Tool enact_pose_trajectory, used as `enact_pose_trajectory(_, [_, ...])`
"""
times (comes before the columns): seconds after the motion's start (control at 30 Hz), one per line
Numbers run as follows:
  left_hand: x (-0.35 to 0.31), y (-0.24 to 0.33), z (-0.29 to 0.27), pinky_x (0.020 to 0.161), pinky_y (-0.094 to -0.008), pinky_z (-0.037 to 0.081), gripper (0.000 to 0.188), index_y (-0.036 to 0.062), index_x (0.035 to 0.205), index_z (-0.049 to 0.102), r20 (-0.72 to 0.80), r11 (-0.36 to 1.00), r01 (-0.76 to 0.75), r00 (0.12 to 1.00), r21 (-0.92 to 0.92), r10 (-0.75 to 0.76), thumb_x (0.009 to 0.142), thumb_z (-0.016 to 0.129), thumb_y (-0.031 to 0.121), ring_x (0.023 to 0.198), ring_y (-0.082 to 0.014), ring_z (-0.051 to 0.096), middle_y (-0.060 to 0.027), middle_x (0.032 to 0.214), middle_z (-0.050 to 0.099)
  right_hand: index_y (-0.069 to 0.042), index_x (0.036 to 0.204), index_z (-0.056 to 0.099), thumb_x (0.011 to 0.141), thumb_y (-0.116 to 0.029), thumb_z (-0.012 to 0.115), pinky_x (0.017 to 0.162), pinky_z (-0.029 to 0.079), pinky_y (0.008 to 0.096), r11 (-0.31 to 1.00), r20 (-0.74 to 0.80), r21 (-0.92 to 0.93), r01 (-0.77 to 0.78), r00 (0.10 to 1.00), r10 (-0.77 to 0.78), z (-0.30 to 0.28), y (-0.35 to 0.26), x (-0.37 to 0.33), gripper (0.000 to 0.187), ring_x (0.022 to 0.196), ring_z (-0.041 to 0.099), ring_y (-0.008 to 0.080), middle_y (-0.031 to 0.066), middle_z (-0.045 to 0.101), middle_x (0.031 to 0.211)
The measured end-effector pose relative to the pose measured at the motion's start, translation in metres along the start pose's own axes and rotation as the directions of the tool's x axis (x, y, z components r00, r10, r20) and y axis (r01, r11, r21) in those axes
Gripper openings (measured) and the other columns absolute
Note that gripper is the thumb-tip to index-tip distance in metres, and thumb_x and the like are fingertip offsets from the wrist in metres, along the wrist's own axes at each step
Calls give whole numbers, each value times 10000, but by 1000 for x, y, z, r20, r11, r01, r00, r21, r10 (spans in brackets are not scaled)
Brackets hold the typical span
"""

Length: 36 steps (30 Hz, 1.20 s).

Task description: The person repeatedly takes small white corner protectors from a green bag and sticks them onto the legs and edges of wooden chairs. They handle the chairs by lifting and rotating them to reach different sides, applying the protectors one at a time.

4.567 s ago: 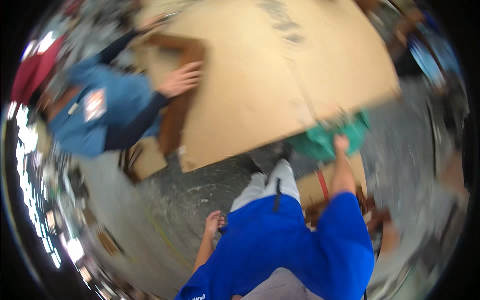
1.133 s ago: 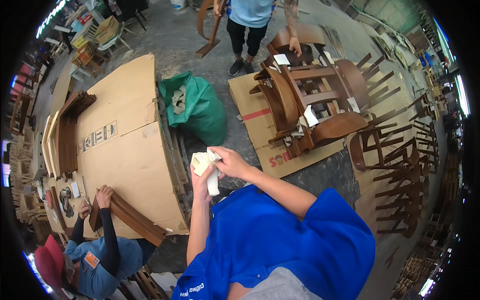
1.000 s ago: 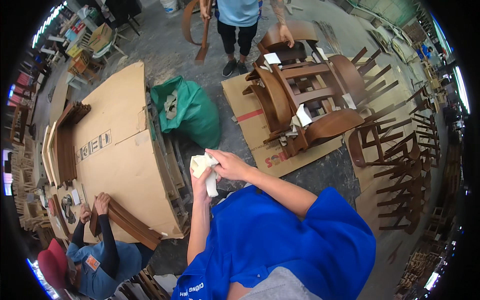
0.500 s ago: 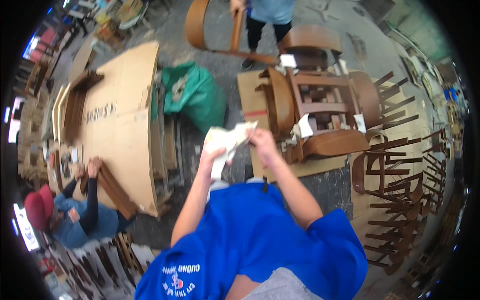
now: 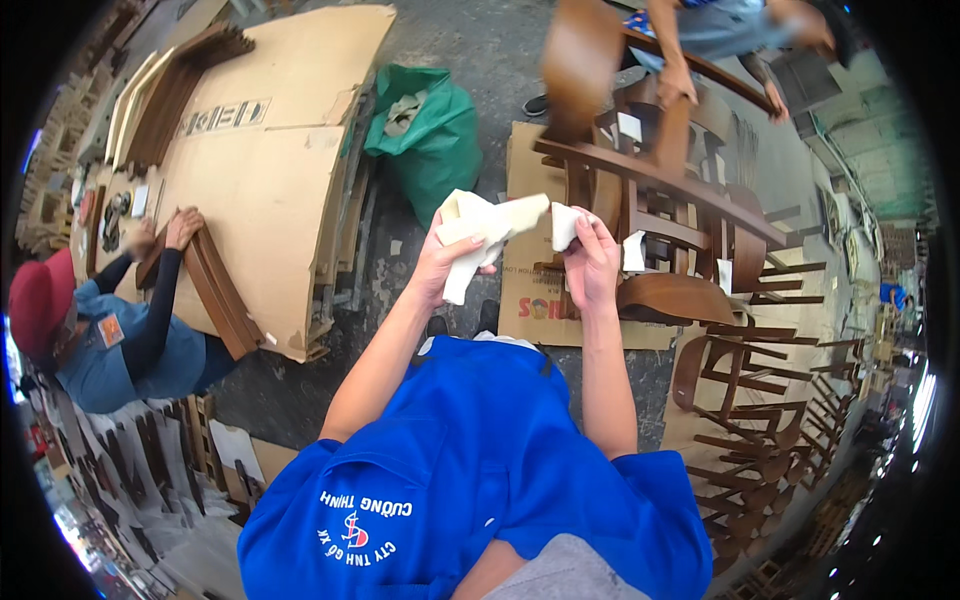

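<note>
In the middle of the view, my left hand is closed round a crumpled cream sheet of soft material, either cloth or thin foam. One loose end of it hangs below the fingers, and another sticks out to the right. My right hand pinches a small whitish piece that looks like the same material. A narrow gap separates this piece from the sheet's right end. Both hands are held up in front of my blue shirt, above the dark floor.
A green sack with pale scraps stands ahead. On the left, a person handles brown wooden parts at a cardboard-topped table. At far right another person holds a wooden frame over stacked brown chairs. More chairs stand right.
My hands have moved apart, and a small piece now sits in the right one, separate from the sheet. The far person has shifted right, bringing the wooden frame over the stacked chairs.
</note>
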State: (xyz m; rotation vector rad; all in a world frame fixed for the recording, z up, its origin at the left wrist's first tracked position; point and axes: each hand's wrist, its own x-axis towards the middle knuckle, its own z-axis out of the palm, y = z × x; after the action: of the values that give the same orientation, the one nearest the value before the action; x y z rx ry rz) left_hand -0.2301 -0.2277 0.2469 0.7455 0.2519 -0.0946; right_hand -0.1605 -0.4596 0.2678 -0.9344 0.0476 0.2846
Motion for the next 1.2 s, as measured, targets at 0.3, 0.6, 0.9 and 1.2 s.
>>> enact_pose_trajectory(0.3, [-57, 0, -75, 904, -413, 632, 709, 125, 1479, 418, -90, 989, -83, 993, -122, 72, 879, 786, 40, 1197, -250, 647, -103, 1283, 619, 11, 1184, 713, 961, -76, 763, 733, 571, 256, 868, 173, -494, 45, 984, 48, 83, 96, -43, 244, 896, 692, 102, 66, 740, 1033])
enact_pose_trajectory(0.6, [-96, 10, -91, 1089, -755, 429, 806, 104, 1526, 419, 357, 880, 169, 934, -445, 1, 851, 778, 363, 1384, -422, 512, -221, 1522, 473, -32, 1068, 760, 921, -144, 811, 639, 494, 246, 679, 393, -691, 247, 917, 67, 92, 84, -59, 192, 732, 611, 60, 10, 688, 871])
enact_pose_trajectory(0.9, [-49, -30, 1, 806, -520, 623, 852, 238, 1549, 282, 261, 967, 251, 931, 50, -255, 852, 755, 111, 1182, -304, 609, -136, 1395, 539, -33, 994, 746, 889, -184, 754, 612, 525, 395, 333, 417, -817, 471, 881, -222, 2, 32, -67, 184, 674, 654, 273, 127, 648, 809])
enact_pose_trajectory(1.2, [10, -185, 142, 649, -346, 554, 922, 196, 1625, 252, 227, 906, 362, 884, 220, -409, 825, 679, 28, 1004, -185, 621, -98, 1274, 609, -16, 1128, 748, 954, -118, 698, 636, 540, 323, 485, 139, -845, 226, 968, -209, -177, -58, -100, 208, 724, 686, 160, 76, 655, 856])
